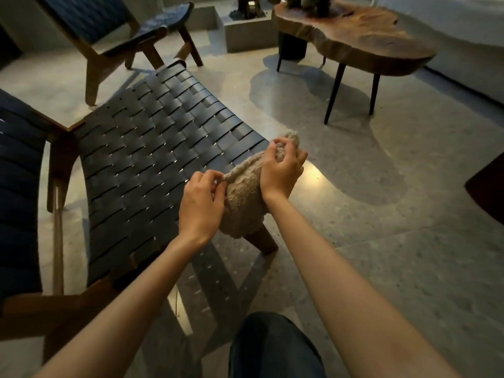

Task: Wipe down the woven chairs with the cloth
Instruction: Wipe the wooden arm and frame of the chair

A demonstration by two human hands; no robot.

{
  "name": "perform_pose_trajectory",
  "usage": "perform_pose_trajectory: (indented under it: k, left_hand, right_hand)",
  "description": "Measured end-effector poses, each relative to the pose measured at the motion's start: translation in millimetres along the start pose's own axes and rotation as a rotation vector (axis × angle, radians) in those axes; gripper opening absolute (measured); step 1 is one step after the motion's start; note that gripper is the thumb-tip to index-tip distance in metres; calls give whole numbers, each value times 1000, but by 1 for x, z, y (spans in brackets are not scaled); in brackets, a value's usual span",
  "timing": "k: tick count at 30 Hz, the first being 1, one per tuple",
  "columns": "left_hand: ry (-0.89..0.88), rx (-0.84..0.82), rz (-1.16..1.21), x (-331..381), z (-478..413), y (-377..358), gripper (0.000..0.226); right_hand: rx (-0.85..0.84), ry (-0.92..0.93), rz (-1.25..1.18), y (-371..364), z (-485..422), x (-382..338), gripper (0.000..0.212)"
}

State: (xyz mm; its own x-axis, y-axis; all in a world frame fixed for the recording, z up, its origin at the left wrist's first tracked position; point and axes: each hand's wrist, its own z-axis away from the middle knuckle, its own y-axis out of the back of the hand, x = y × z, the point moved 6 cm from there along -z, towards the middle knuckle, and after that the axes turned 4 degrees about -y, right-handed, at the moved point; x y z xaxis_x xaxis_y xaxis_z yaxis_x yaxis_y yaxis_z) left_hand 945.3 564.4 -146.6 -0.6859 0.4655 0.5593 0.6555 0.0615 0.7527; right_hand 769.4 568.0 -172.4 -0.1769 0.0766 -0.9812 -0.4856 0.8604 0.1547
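Note:
A beige fluffy cloth (244, 197) is held over the front edge of the near woven chair (147, 148), whose seat is made of dark interlaced straps on a wooden frame. My left hand (201, 203) pinches the cloth's near edge with thumb and fingers. My right hand (282, 170) grips the cloth's far end, fingers curled into it. The cloth hangs down over the chair's front rail and wooden leg. A second woven chair (109, 25) stands behind, at the upper left.
A live-edge wooden coffee table (354, 36) on thin dark legs stands at the upper right. A concrete block (245, 34) sits between it and the far chair. A white sofa edge (463, 50) is at the far right. My dark trouser knee (272, 347) shows below.

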Motion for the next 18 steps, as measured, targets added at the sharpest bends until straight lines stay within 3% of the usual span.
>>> perform_pose_trajectory:
  k: [3,7,9,13,18]
  left_hand:
    - [-45,-40,54,7,-1,-2,21]
    - [-127,-59,60,18,1,-4,19]
    - [-115,-47,43,14,2,-3,18]
    - [-70,-66,9,0,10,3,17]
    - [-30,-87,0,-9,18,9,17]
  right_hand:
    - [31,-91,-27,6,-15,-2,22]
    - [-66,289,195,10,-13,-18,28]
    - [-66,384,216,9,2,-14,28]
    - [-5,324,76,5,23,-10,33]
    - [-21,176,140,0,34,-2,52]
